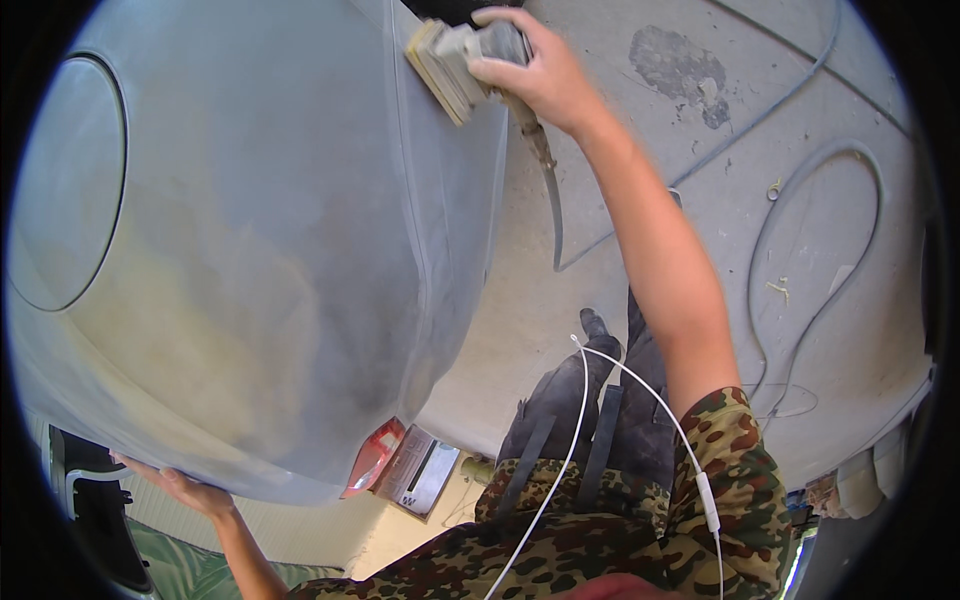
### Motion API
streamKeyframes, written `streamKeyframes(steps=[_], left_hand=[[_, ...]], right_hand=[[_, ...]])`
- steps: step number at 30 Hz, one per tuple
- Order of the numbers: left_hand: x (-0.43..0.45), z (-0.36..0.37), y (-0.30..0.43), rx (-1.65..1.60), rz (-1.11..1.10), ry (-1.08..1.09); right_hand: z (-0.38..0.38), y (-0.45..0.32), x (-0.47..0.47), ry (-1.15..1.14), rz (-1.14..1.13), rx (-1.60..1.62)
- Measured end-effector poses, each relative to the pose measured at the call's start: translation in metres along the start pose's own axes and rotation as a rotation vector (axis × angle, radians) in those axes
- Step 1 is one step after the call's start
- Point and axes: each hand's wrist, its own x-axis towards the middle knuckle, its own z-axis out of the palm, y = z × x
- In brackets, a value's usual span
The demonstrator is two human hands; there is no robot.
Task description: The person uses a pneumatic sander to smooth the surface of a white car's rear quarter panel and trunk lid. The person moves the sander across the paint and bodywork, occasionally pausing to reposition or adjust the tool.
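My right hand [536, 67] is closed around a pneumatic sander [480, 56] at the top of the view. The sander's yellowish pad lies against or close beside the lower side of a grey, sanded car body panel [247, 225], past its crease line. A hose runs down from the tool's handle. At the lower left, my left hand [180, 487] rests with its fingers at the panel's far edge, partly hidden by it. The panel shows yellowish and dark patches, and a round fuel flap [64, 180] is at the left. A red tail light [375, 457] sits at its lower corner.
An air hose [765, 124] crosses the concrete floor [697, 247], and another hose [757, 247] lies looped at the right. A flat metal-framed box [420, 472] is near the tail light. A white cable [581, 405] hangs before my camouflage shirt. Green fabric [195, 559] is at the lower left.
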Motion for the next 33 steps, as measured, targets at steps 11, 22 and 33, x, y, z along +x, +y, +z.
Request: streamKeyframes(steps=[11,22,33], left_hand=[[0.001,0.001,0.005,-0.022,-0.019,-0.007],[0.002,-0.002,0.002,0.004,0.029,-0.020],[0.001,-0.003,0.000,-0.092,0.000,-0.029]], right_hand=[[0.004,0.014,-0.008,0.030,0.010,0.045],[-0.004,0.047,-0.038,0.053,0.282,0.105],[-0.005,0.039,-0.013,0.012,0.102,0.082]])
